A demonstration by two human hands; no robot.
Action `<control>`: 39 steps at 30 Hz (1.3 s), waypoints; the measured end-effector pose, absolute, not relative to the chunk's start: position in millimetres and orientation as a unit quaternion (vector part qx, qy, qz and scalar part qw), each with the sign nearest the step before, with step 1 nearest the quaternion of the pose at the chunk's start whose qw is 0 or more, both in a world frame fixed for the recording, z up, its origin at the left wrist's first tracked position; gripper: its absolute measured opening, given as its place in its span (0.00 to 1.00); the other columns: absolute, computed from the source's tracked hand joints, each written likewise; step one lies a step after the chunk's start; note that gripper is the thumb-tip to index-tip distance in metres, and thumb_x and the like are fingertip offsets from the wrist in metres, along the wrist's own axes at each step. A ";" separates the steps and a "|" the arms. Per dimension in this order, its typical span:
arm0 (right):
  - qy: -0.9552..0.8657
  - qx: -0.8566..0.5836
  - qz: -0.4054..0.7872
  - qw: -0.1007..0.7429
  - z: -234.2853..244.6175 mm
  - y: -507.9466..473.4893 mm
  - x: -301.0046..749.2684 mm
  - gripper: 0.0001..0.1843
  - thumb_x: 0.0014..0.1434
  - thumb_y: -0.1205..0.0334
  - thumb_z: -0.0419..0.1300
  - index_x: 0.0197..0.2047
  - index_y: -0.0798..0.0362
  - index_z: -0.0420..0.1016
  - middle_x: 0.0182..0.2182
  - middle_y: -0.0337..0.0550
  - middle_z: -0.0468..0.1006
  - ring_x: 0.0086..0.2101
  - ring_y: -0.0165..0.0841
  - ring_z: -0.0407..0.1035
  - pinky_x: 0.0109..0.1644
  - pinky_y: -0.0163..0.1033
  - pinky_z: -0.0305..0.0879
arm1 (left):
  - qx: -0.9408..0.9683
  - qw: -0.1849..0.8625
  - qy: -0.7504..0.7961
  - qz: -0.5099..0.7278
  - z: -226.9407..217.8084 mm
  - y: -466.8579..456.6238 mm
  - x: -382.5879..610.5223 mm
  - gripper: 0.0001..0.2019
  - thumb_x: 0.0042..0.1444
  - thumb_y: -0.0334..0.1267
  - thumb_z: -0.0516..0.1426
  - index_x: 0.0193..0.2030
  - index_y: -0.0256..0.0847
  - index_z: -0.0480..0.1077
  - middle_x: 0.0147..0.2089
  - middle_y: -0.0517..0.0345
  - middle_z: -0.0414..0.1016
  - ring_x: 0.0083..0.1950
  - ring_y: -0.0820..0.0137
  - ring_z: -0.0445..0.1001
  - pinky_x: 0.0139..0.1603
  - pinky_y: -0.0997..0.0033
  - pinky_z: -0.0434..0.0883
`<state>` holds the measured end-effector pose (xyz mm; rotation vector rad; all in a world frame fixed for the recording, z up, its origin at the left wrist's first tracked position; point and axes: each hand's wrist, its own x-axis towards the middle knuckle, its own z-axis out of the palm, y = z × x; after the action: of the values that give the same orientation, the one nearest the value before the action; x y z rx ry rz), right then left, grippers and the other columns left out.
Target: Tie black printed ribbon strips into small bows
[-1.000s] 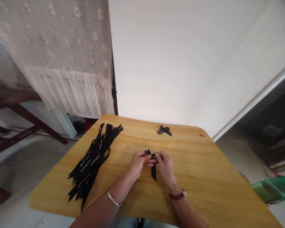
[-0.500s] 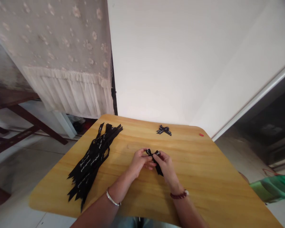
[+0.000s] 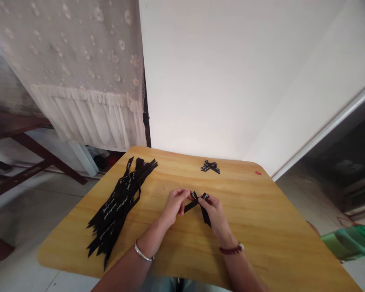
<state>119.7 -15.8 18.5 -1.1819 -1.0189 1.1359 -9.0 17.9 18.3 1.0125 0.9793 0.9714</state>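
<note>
My left hand (image 3: 174, 204) and my right hand (image 3: 215, 215) hold a black ribbon with white script (image 3: 197, 204) between them, above the middle of the wooden table (image 3: 246, 231). The ribbon forms a small loop with one tail running down past my right fingers and another out to the left. Its crossing point is partly hidden by my fingertips. A finished black ribbon bow (image 3: 210, 166) lies farther out on the table, apart from both hands. A bundle of several long black ribbons (image 3: 118, 207) lies to the left of my left hand.
A small red object (image 3: 258, 172) lies near the table's far right corner. A lace curtain (image 3: 85, 73) hangs behind the table beside a white wall (image 3: 200, 81). A dark wooden frame (image 3: 18, 162) stands at left, and green fabric (image 3: 349, 242) lies at lower right.
My hands have drawn slightly apart. The ribbon has opened from a tight pinch into a looser loop, with one tail now showing to the left.
</note>
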 end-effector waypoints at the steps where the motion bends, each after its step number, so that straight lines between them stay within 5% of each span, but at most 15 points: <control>1: -0.438 -0.508 0.481 0.565 18.6 -16.0 119.5 0.13 0.44 0.54 0.60 0.27 0.56 0.74 0.24 0.41 0.75 0.27 0.32 0.67 0.31 0.34 0.60 | 0.452 0.640 0.435 0.444 19.3 19.0 -9.9 0.15 0.45 0.46 0.55 0.31 0.34 0.68 0.27 0.57 0.72 0.08 0.86 0.53 0.06 0.81 0.45; 4: -0.454 -0.522 0.466 0.551 16.9 -15.5 118.8 0.13 0.43 0.53 0.61 0.24 0.56 0.72 0.21 0.39 0.73 0.24 0.31 0.65 0.28 0.33 0.59 | 0.460 0.628 0.447 0.441 21.7 19.5 -9.4 0.13 0.42 0.45 0.57 0.25 0.34 0.68 0.21 0.62 0.69 0.09 0.86 0.51 0.08 0.81 0.44; 9: -0.467 -0.510 0.478 0.541 11.6 -13.7 118.9 0.12 0.43 0.55 0.61 0.24 0.56 0.71 0.21 0.38 0.72 0.24 0.29 0.64 0.28 0.33 0.58 | 0.422 0.660 0.447 0.431 25.7 14.9 -3.3 0.08 0.35 0.35 0.62 0.20 0.35 0.67 0.17 0.63 0.68 0.16 0.80 0.62 0.15 0.81 0.56; 14: -0.480 -0.484 0.499 0.534 11.0 -13.5 118.1 0.09 0.45 0.57 0.60 0.25 0.55 0.71 0.21 0.38 0.72 0.25 0.30 0.65 0.32 0.34 0.59 | 0.405 0.669 0.448 0.433 26.7 14.6 -3.3 0.10 0.36 0.33 0.61 0.14 0.36 0.63 0.12 0.66 0.62 0.13 0.82 0.56 0.14 0.81 0.53; 19: -0.489 -0.515 0.445 0.545 11.7 -13.4 119.1 0.10 0.44 0.58 0.60 0.20 0.55 0.67 0.17 0.35 0.67 0.21 0.27 0.59 0.26 0.32 0.55 | 0.409 0.671 0.435 0.440 20.0 18.3 -8.2 0.09 0.40 0.38 0.59 0.20 0.35 0.66 0.10 0.69 0.57 0.08 0.85 0.47 0.09 0.80 0.40; 24: -0.506 -0.580 0.340 0.541 9.3 -11.2 122.6 0.11 0.46 0.58 0.58 0.20 0.55 0.64 0.16 0.33 0.62 0.20 0.26 0.54 0.23 0.32 0.50 | 0.382 0.674 0.436 0.457 20.8 19.2 -11.3 0.13 0.38 0.39 0.60 0.32 0.35 0.67 0.25 0.61 0.71 0.08 0.86 0.52 0.07 0.80 0.44; 39: -0.552 -0.574 0.316 0.516 5.9 -9.3 115.4 0.07 0.48 0.61 0.55 0.23 0.54 0.64 0.19 0.37 0.68 0.22 0.29 0.62 0.26 0.32 0.58 | 0.365 0.716 0.413 0.429 10.5 17.6 -2.2 0.08 0.36 0.33 0.60 0.22 0.34 0.64 0.13 0.66 0.62 0.10 0.80 0.59 0.07 0.83 0.54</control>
<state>115.4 -9.3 5.9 -1.3782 -1.3251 0.7589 -2.2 17.6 10.5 0.8075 0.9149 0.9495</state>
